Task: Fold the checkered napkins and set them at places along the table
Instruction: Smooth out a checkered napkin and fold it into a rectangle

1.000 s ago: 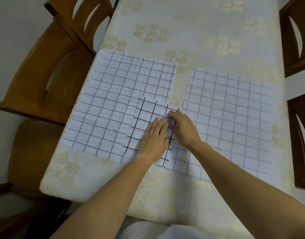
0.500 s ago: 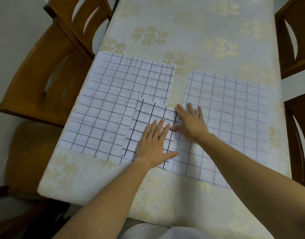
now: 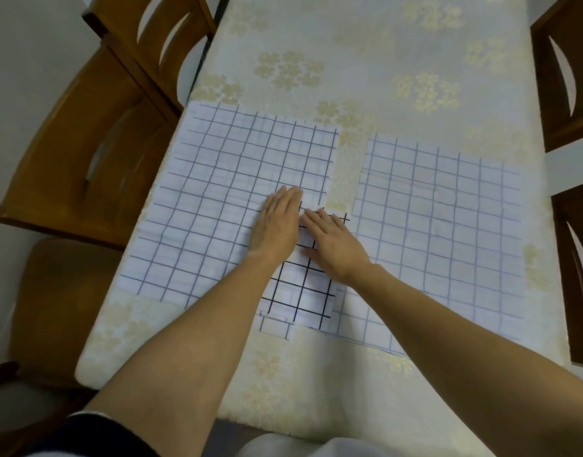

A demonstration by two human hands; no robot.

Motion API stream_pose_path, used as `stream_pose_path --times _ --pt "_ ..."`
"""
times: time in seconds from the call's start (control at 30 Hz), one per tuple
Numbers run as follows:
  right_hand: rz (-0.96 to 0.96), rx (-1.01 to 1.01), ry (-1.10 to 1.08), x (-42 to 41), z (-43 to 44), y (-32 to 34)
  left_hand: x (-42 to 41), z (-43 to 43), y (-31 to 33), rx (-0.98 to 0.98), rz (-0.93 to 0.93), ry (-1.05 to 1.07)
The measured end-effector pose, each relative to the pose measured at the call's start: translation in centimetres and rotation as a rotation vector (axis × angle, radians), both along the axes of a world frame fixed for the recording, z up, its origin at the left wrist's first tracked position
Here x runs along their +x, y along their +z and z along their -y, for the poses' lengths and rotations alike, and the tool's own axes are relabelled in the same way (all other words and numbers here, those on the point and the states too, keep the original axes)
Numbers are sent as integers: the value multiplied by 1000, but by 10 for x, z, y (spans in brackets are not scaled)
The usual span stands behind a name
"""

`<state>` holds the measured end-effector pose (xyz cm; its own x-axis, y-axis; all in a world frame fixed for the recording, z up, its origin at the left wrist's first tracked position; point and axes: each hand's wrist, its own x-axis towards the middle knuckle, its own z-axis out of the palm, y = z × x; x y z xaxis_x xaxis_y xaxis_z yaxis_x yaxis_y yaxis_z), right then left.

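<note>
A small folded napkin with black check lines (image 3: 300,291) lies near the table's front edge, overlapping two large unfolded napkins with blue-grey checks. One unfolded napkin (image 3: 217,199) is spread on the left, the other (image 3: 441,232) on the right. My left hand (image 3: 278,225) lies flat, fingers straight, across the folded napkin's upper left part and the left napkin. My right hand (image 3: 333,245) presses flat on the folded napkin's upper right part, beside the left hand. The hands hide the folded napkin's top.
The table (image 3: 349,61) wears a cream cloth with gold flower prints. Wooden chairs stand at the left (image 3: 85,143) and at the right edge (image 3: 567,70). A padded brown seat (image 3: 52,308) sits at the lower left.
My left hand slid up and left along the folded napkin onto the left napkin. My right hand came left, off the right napkin, onto the folded one.
</note>
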<state>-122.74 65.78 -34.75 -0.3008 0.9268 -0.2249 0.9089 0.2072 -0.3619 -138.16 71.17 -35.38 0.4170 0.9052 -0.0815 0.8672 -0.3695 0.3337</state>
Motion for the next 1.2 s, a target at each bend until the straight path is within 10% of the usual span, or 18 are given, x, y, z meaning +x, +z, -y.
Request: stream_pose_path --times 0.6,0.67,0.8,1.2 --pt "144 41 -428 29 25 18 -3 8 2 -44 -330 45" --pt "64 149 -604 23 43 27 3 13 13 90 -239 -135" --pt "-39 -251 -837 11 64 26 26 17 33 14 -85 -650" --pt "-239 -255 -697 10 67 34 72 -5 65 111 -519 -925"
